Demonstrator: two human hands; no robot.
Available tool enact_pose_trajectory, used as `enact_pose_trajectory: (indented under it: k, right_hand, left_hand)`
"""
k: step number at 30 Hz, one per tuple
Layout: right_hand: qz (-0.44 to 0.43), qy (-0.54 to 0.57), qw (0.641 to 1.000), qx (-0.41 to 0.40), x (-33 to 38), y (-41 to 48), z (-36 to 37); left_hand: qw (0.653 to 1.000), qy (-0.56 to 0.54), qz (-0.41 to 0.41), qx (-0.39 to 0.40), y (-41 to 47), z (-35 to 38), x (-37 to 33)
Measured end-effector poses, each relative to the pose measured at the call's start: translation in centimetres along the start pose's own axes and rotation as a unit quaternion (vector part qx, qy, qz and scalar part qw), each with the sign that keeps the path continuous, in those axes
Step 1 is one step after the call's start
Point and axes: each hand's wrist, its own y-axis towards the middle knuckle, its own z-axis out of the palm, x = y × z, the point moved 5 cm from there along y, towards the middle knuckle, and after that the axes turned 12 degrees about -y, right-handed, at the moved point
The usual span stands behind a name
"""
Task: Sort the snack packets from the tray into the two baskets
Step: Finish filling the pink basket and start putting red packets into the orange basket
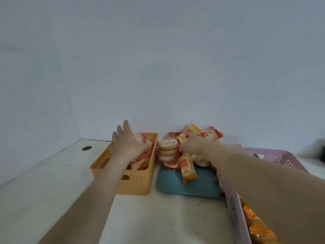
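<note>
Your right grip [191, 146] is on the snack packet pile [207, 136] at the teal tray's [168, 184] far end, curled, can't tell if it's clamped. Meanwhile your left grip [126, 140] hovers spread over the orange basket [137, 185].

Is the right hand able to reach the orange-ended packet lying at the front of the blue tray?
Probably yes. The orange-ended packet lies uncovered on the tray, just nearer than the right hand, and nothing stands between them.
</note>
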Motion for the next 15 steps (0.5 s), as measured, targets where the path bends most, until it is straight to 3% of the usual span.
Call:
enact_pose_trajectory:
  k: [3,5,7,12,15]
  right_hand:
    - [0.021,0.086,0.995,-0.041,-1.6,1.1,0.1]
    - [0.014,0.06,0.994,-0.096,-1.8,1.7,-0.7]
    - [-0.004,0.069,0.992,-0.109,-1.0,2.2,-1.1]
    - [-0.005,0.187,0.982,0.004,1.2,5.1,0.4]
    - [-0.006,0.192,0.981,0.035,2.0,6.3,1.3]
  left_hand:
    - [0.99,-0.024,0.142,-0.007,-2.4,1.9,-3.1]
    - [0.975,-0.039,0.214,0.045,-3.6,4.4,-4.8]
    - [0.969,-0.038,0.227,0.089,-3.7,7.5,-5.4]
    - [0.98,0.007,0.166,0.106,-0.9,13.6,-3.7]
    - [0.985,0.027,0.139,0.101,0.8,15.8,-2.1]
